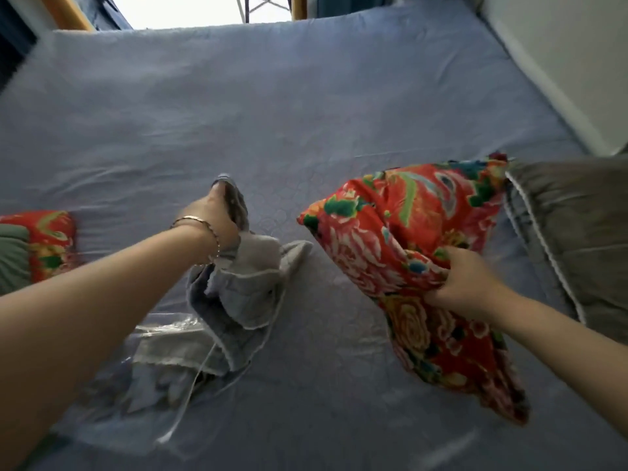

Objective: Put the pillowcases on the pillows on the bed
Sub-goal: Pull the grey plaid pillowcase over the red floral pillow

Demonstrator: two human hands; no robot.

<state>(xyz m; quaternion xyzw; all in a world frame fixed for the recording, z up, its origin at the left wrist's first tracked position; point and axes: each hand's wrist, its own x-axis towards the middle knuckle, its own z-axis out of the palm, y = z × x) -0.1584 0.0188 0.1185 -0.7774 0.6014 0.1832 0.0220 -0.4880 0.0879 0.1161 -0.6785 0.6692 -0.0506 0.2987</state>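
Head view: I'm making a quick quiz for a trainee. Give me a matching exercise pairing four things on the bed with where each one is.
Things:
1. floral pillow
2. grey-blue pillowcase
3. grey pillow
4. clear plastic bag

Places:
A. flat on the sheet, near left
B. gripped by the right hand
C. far right, against the floral pillow
D. held by the left hand

Pairs: 1-B, 2-D, 3-C, 4-A

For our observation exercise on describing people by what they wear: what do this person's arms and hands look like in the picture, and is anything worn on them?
Both forearms are bare, with no sleeves in view and no gloves. The left hand has a thin gold-coloured bracelet around its wrist, seemingly with a second finer chain beside it. The right hand and its wrist show no jewellery or watch. No rings can be made out on either hand.
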